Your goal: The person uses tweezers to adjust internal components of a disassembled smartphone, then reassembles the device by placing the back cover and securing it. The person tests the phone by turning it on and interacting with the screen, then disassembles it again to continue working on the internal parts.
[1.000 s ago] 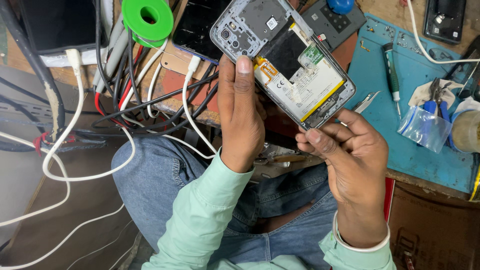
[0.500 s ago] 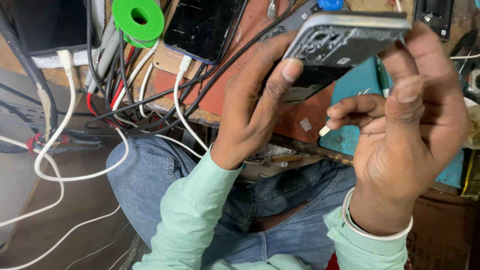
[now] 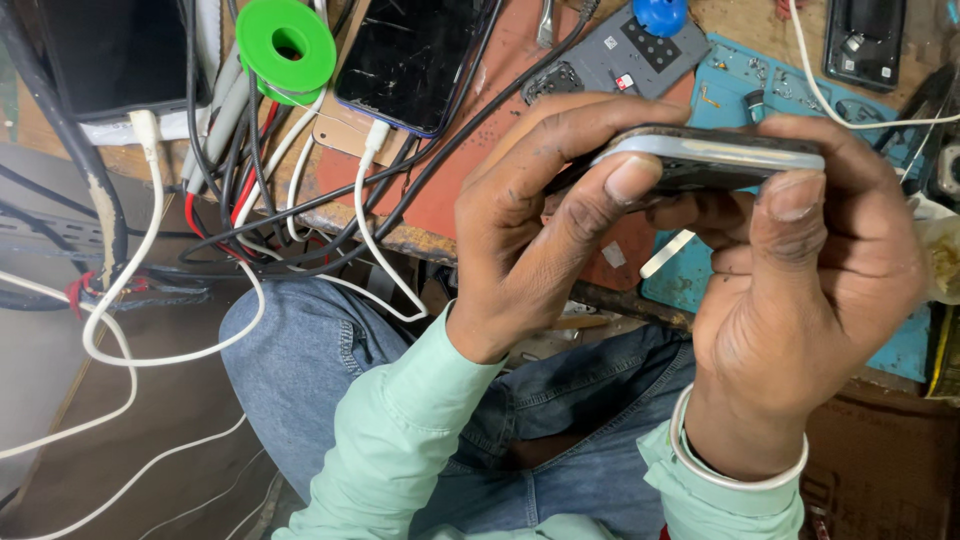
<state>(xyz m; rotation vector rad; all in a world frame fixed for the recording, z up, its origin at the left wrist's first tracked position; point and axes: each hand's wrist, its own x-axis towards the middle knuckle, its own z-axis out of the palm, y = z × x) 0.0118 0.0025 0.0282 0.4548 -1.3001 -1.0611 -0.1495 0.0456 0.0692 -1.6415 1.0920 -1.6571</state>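
2 hands are meeting over my lap, and between them I am holding an opened phone (image 3: 715,160) edge-on, so I am seeing only its pale rim and dark side. Behind them the wooden workbench (image 3: 420,240) is running across the top of the view, its worn front edge sitting just beyond my knees in blue jeans (image 3: 310,360). A blue work mat (image 3: 900,345) is covering the bench's right part. My right hand (image 3: 810,300) is wrapping around the phone from the right, fingers curled shut on it and the thumb pressing flat against the near edge. My left hand (image 3: 540,230) is gripping the phone's left end, fingers arching over the top and the thumb pinching the rim. A white stick-like piece (image 3: 667,254) is poking out below the phone beside my right fingers; I cannot tell which hand is holding it. On the bench, a dark phone with a cracked screen (image 3: 415,60) is lying face up with a white cable (image 3: 375,215) plugged into it. A grey phone back cover (image 3: 625,60) is lying well beyond my left hand. A green spool (image 3: 286,45) is sitting left of the cracked phone, above a tangle of black, white and red wires.
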